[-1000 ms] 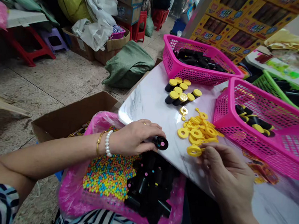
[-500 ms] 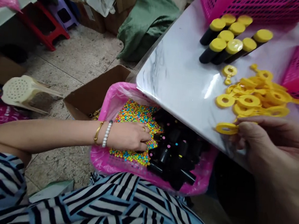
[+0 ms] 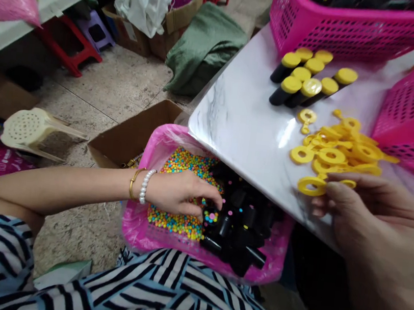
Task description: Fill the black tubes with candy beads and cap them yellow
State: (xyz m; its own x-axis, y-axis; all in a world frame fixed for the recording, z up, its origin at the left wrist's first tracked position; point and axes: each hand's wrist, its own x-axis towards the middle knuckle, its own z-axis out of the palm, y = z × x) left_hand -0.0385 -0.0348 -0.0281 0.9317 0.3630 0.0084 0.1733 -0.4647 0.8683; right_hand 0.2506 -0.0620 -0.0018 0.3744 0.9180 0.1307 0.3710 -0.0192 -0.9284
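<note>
- Left hand [image 3: 188, 192], centre of the frame: thumb and fingers pinch a black cylindrical plastic tube [image 3: 209, 208], open mouth up, small round multicoloured balls [image 3: 211, 217] showing inside
- Right hand [image 3: 370, 216], lower right: thumb and fingers pinch a flat yellow plastic ring [image 3: 302, 185] over the table edge
- Under left hand, lower centre: bright pink basin [image 3: 133, 227] lined with clear film, loose balls in its left part, jumbled black plastic tubes [image 3: 238, 232] in its right
- Right of centre: heap of yellow plastic rings [image 3: 341, 158] on white marble-patterned tabletop [image 3: 241, 114]
- Above heap: black tubes with yellow caps [image 3: 311, 87], standing clustered
- Upper right: pink perforated plastic basket [image 3: 352, 37]; another at right edge
- Left of basin: open brown cardboard box [image 3: 139, 128]; cream plastic stool [image 3: 27, 128] farther left
</note>
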